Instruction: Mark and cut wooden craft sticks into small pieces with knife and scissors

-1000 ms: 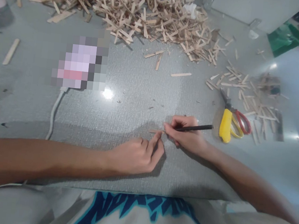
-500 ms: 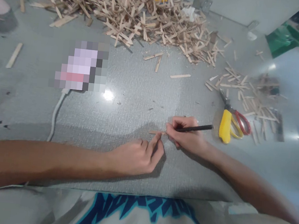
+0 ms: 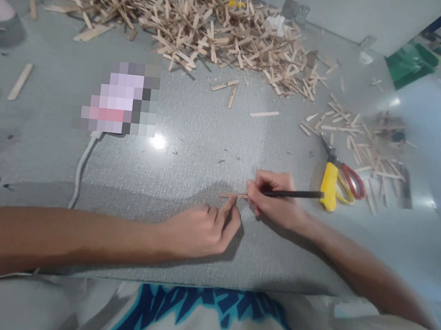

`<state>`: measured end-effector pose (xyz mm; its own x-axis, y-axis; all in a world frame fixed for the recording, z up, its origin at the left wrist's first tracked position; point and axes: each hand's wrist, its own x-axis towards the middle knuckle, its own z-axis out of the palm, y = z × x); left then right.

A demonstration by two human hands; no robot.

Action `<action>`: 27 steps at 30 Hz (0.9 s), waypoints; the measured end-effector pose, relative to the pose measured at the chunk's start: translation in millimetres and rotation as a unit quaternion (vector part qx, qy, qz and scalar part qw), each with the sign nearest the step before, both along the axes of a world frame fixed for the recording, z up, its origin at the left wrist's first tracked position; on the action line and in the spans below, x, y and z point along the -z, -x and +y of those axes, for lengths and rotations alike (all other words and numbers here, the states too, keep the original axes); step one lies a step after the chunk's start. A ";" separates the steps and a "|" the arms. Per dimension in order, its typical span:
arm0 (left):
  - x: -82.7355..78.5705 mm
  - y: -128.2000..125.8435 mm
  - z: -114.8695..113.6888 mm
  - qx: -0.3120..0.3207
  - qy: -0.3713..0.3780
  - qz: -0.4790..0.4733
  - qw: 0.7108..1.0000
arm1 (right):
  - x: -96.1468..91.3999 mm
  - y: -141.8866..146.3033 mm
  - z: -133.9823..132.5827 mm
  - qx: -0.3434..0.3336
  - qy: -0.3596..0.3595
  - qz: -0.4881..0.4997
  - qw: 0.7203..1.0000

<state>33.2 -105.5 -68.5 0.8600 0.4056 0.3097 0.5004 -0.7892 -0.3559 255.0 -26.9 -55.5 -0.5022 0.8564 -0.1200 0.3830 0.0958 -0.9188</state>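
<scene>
A thin wooden craft stick (image 3: pixel 225 195) lies flat on the table in front of me. My left hand (image 3: pixel 201 232) has its fingers curled, and the index fingertip presses the stick down. Pinched in my right hand (image 3: pixel 275 202) is a slim black pencil (image 3: pixel 296 194), slanting back to the right. Its tip is hidden behind the fingers, at the right end of the stick. The pencil's back end overlaps the yellow handle of a cutting tool (image 3: pixel 329 187) in the view; red and yellow loops show beside that handle.
A large heap of craft sticks (image 3: pixel 203 26) spreads along the back. More sticks (image 3: pixel 379 155) lie scattered at the right. A blurred-out device (image 3: pixel 119 96) with a white cable (image 3: pixel 80 171) rests at the left. A green container (image 3: pixel 412 64) stands at the far right.
The pencil's back end has swung down and to the right, so it lies flatter. My left hand stays on the stick. The view has shifted slightly.
</scene>
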 end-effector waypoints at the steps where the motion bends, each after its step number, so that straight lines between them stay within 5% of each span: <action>1: 0.2 -0.2 0.1 0.002 0.001 -0.001 1.000 | 0.4 -0.1 -0.4 -0.003 -0.002 0.003 1.000; 27: 1.9 -1.4 -0.3 -0.003 -0.005 -0.014 1.000 | 6.8 2.9 1.5 -0.019 -0.003 -0.004 1.000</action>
<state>34.6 -105.8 -70.3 0.8489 0.4069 0.3374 0.5143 -0.7832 -0.3493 252.1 -25.4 -62.3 -0.5328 0.8378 -0.1193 0.3859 0.1151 -0.9153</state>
